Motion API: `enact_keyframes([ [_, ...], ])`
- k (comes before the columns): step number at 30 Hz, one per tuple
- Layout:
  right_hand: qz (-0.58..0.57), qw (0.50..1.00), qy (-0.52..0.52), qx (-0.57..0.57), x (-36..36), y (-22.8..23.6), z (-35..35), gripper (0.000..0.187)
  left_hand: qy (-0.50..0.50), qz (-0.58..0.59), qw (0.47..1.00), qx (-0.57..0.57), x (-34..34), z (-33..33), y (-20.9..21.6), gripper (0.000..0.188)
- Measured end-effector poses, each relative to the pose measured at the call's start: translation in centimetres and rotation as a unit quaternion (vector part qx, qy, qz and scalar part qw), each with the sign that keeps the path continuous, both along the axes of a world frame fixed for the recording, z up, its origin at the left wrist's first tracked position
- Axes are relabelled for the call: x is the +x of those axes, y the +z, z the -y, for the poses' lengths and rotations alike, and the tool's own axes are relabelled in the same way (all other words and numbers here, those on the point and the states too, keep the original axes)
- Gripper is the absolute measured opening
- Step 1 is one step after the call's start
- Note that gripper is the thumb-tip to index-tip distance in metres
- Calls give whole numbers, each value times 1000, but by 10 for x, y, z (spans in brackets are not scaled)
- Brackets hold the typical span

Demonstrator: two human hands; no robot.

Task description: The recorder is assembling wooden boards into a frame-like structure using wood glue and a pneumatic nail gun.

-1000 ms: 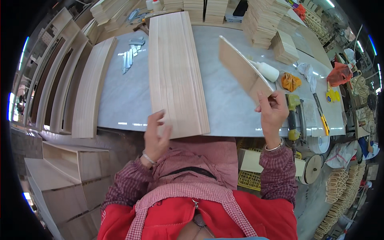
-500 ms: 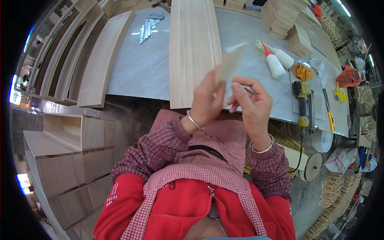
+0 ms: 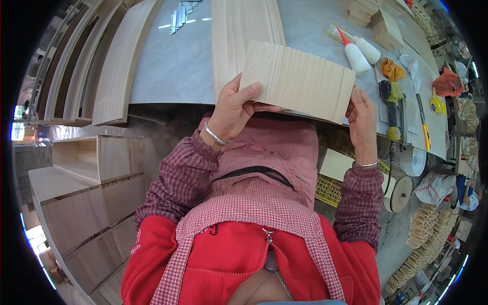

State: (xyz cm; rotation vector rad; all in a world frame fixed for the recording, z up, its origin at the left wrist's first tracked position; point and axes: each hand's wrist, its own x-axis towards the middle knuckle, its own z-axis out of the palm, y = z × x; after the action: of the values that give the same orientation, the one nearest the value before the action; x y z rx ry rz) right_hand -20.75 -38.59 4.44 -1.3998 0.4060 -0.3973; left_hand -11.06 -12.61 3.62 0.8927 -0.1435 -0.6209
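A flat rectangular wooden board (image 3: 300, 79), pale with straight grain, is held up between my hands, its broad face toward me. My left hand (image 3: 237, 105) grips its left end, thumb on the face and fingers underneath. At the right end my right hand (image 3: 362, 114) pinches the edge; its fingertips are partly hidden. Behind the board a stack of long wooden planks (image 3: 239, 30) lies on the grey table (image 3: 173, 71), partly covered by it. Two white glue bottles lie to the right, the nearer glue bottle (image 3: 356, 58) with a red nozzle.
A nail gun (image 3: 391, 101) and a yellow-handled cutter (image 3: 425, 129) lie at the table's right side. Small metal strips (image 3: 178, 19) lie far left, beside another plank stack (image 3: 124, 61). Wooden boxes (image 3: 76, 208) are piled at left; a yellow crate (image 3: 328, 189) sits below the table.
The board has turned from nearly edge-on to face me. My right hand has moved right and now holds the board's other end; both hands are farther apart.
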Motion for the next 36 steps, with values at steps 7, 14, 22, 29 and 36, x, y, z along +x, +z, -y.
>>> enact_keyframes([
  [7,-44,995,89,-8,-5,-9,7,31,-6,24,1000,15,-1,-1,-3,36],
  [14,-55,948,-48,-310,-12,19,-42,40,36,329,923,198,-5,13,0,32],
  [22,17,995,-89,-28,-24,10,-81,34,144,747,581,291,-44,74,-11,41],
  [29,27,992,-122,11,-45,-36,25,32,229,452,685,524,32,-36,-54,52],
  [36,-55,993,-104,18,-65,-63,73,30,146,217,782,566,66,-48,-61,51],
])
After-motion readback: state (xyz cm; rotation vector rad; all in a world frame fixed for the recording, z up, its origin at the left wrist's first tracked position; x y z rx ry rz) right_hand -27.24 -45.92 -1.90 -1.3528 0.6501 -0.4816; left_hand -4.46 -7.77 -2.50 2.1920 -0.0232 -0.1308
